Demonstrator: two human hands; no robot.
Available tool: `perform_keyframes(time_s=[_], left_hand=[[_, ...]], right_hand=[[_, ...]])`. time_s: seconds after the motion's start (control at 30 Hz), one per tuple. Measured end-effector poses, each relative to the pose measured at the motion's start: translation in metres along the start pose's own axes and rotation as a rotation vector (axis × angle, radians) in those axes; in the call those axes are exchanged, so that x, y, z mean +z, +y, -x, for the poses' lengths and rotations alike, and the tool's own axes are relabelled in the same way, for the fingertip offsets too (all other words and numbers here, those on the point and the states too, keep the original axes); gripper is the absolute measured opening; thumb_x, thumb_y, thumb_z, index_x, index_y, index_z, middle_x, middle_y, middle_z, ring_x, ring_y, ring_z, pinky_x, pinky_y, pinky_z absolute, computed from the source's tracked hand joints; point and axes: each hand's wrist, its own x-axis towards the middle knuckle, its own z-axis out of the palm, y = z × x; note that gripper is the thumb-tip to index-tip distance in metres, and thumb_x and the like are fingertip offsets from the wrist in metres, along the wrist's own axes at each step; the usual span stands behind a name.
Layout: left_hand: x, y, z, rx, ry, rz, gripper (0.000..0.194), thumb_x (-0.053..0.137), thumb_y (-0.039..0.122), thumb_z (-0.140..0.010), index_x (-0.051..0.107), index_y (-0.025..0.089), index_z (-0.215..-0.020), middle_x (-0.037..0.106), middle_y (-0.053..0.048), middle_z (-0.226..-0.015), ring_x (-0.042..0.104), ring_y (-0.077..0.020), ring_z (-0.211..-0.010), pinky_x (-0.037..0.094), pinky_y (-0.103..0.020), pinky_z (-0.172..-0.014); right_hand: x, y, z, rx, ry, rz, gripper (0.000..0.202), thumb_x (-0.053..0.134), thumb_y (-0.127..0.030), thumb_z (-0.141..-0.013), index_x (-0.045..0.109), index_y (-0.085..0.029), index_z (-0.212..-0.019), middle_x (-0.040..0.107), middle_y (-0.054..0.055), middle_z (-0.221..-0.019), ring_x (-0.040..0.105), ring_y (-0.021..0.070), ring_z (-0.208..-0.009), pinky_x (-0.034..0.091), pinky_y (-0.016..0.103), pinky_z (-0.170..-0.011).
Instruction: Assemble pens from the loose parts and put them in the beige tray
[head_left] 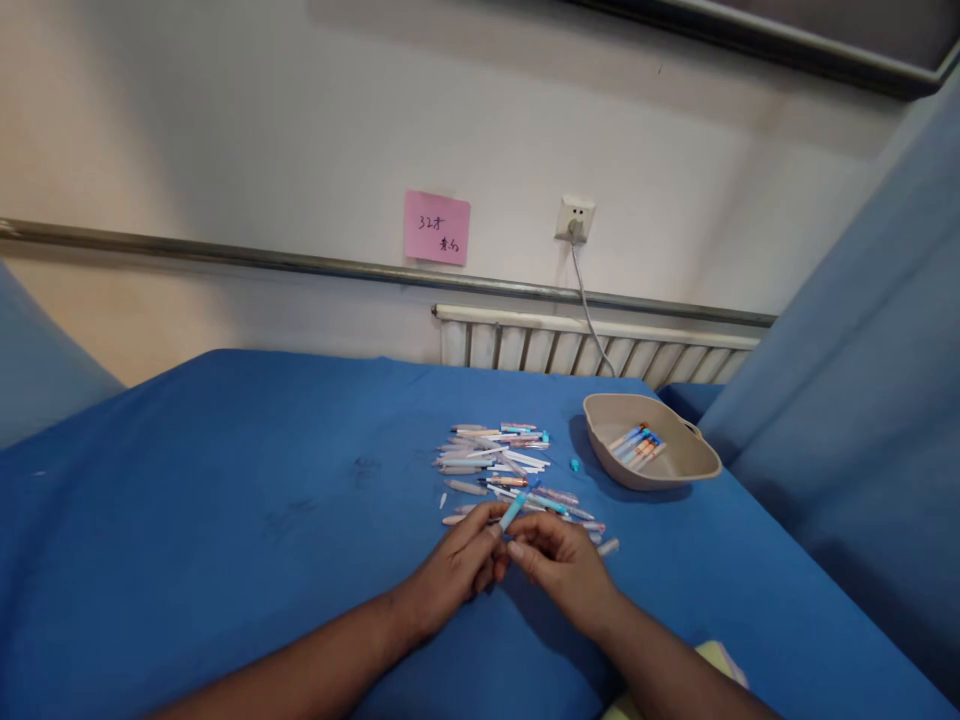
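A light-blue pen (513, 512) with a darker blue top end is pinched in my left hand (463, 556), tilted up and to the right. My right hand (564, 568) is close beside it, thumb and forefinger curled together by the pen's lower end. Whatever lies between those right fingertips is too small or hidden to make out. Just beyond both hands, a loose pile of pens and pen parts (491, 462) spreads over the blue sheet, with white tubes, clear barrels and blue pieces among them. Some parts are hidden behind my hands.
A beige basket (694, 462) at the right holds several assembled pens (637, 445). Near it lies a small turquoise cap (574, 465). The blue sheet (247, 560) covers the table. A yellowish cloth (720, 660) is by my right forearm. A radiator (525, 345) stands behind.
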Motion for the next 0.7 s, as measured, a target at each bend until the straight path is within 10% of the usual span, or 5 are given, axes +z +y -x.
perform_keyframes(time_s=[0.37,0.7], left_hand=[[-0.002,-0.004,-0.016,0.152,0.157,-0.130,0.032,0.048,0.047,-0.087,0.052,0.017,-0.096,0.052,0.002,-0.067,0.048,-0.0113,-0.057,0.040,-0.022,-0.054],[0.016,0.078,-0.093,0.346,0.191,-0.357,0.029,0.056,0.043,-0.081,0.064,0.017,-0.090,0.067,-0.003,-0.087,0.059,-0.0189,-0.083,0.045,-0.027,-0.075]], right_hand=[[0.002,0.006,-0.008,-0.072,0.164,0.088,0.016,0.060,-0.032,-0.081,0.060,-0.016,-0.084,0.063,0.000,-0.071,0.053,0.0104,-0.059,0.038,0.021,-0.054],[-0.013,0.009,-0.025,0.015,0.158,0.508,0.014,0.050,-0.020,-0.082,0.062,-0.017,-0.088,0.067,0.002,-0.072,0.060,0.0143,-0.064,0.040,0.022,-0.057]])
